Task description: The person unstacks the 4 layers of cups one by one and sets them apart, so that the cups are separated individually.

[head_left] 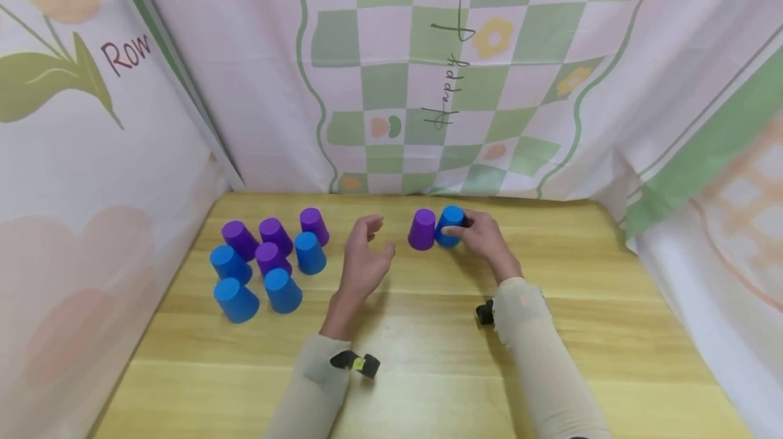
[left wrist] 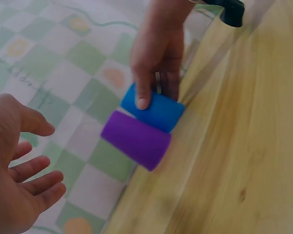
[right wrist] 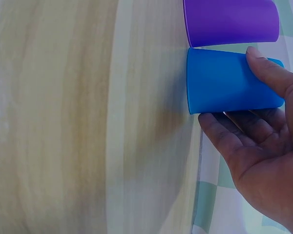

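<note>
My right hand (head_left: pixel 484 238) holds an upside-down blue cup (head_left: pixel 450 228), thumb on its near side and fingers on the side away from the purple cup. Just left of it stands an upside-down purple cup (head_left: pixel 422 230); the right wrist view shows only a narrow gap between the blue cup (right wrist: pixel 229 82) and purple cup (right wrist: pixel 232 22). My left hand (head_left: pixel 363 262) is held a little left of this pair, thumb apart and fingers loosely bent, with nothing in it. In the left wrist view, the left hand (left wrist: pixel 17 165) is apart from the purple cup (left wrist: pixel 136 140).
On the left of the wooden table (head_left: pixel 422 357) stands a group of upside-down cups, several purple, such as one purple cup (head_left: pixel 314 225), and several blue, such as one blue cup (head_left: pixel 283 291). A patterned curtain (head_left: pixel 440 85) hangs along the table's back edge.
</note>
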{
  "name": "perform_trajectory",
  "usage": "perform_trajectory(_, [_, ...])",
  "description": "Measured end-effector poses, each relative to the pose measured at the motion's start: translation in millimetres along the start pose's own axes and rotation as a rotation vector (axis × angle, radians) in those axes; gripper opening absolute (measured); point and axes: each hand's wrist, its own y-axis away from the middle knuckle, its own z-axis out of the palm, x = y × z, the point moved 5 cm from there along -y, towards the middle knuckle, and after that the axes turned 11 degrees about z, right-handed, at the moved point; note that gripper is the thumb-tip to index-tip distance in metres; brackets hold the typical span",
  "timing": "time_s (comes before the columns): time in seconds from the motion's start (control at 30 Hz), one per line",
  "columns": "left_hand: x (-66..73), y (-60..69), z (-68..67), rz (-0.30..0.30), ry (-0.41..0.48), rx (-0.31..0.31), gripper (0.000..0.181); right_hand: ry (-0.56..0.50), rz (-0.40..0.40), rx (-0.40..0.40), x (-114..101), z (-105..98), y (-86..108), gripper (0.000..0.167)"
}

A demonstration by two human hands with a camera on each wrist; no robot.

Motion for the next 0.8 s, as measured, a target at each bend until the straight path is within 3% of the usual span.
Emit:
perform_trajectory(0.17, [-8.8,-10.8,22.7,0.019,0.018,-0.051,0.059,-0.003,0.003,0.003,1.8,1.6,-0.5,0.059])
perform_trajectory(0.37, [-10.7,-20.6,40.8,0.05,0.018,-0.056,0.058,0.012,-0.008,0.027,1.5,0.5,-1.1,0.056])
perform_trajectory(0.6, [-17.9,-25.3,59.7,-0.014,0.014,-0.066,0.062,0.015,-0.016,0.025,-0.1,-1.1,-1.0,0.057])
perform_trajectory(0.8, [-28.3,-29.2,76.7,-0.081,-0.03,-0.092,0.081,0.025,-0.02,0.03,-0.3,-0.4,-0.9,0.057])
